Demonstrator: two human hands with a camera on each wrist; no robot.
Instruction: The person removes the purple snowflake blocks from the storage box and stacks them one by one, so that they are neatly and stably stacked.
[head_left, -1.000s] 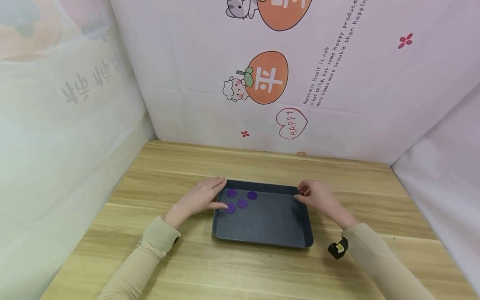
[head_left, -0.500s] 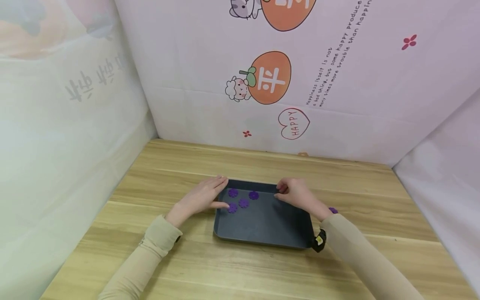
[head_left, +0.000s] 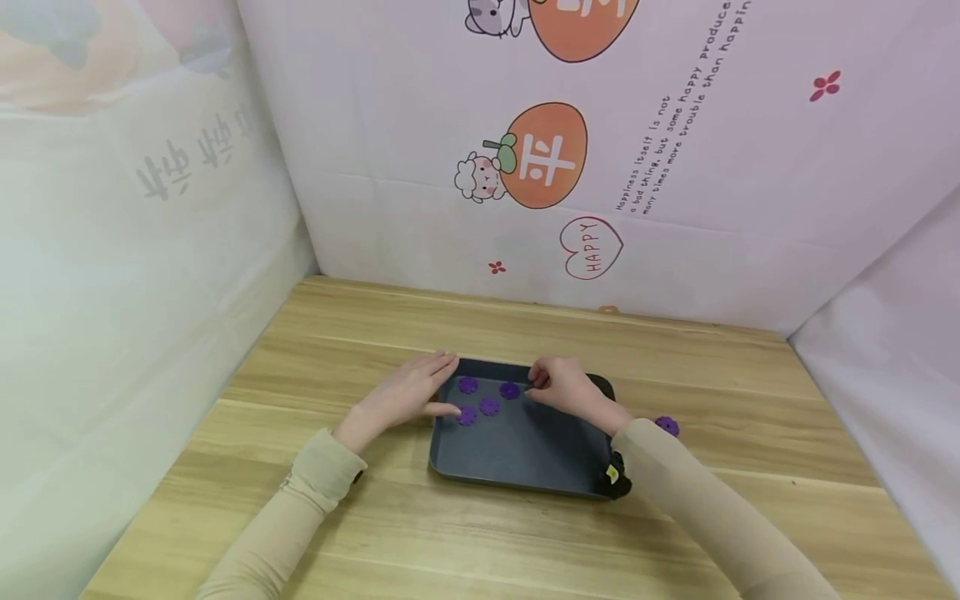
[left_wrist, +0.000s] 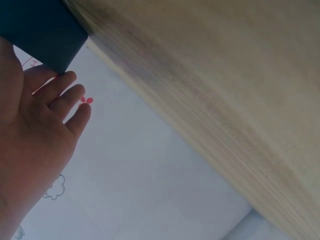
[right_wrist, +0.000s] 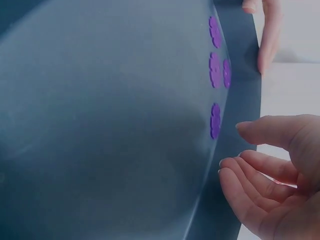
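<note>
White printed cloth backs the bench. Left hand, fingers straight, rests at the left end of the tray; four purple discs lie inside, far-left. Right hand, fingers apart, apparently reaches for one; next move likely requires pinching.

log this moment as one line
left hand at left rim of tray | right hand over tray, holding nothing visible | four discs in tray | one disc on table, right of tray

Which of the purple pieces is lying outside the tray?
The purple piece on the table, beside the right sleeve; the other four lie inside the tray.
</note>
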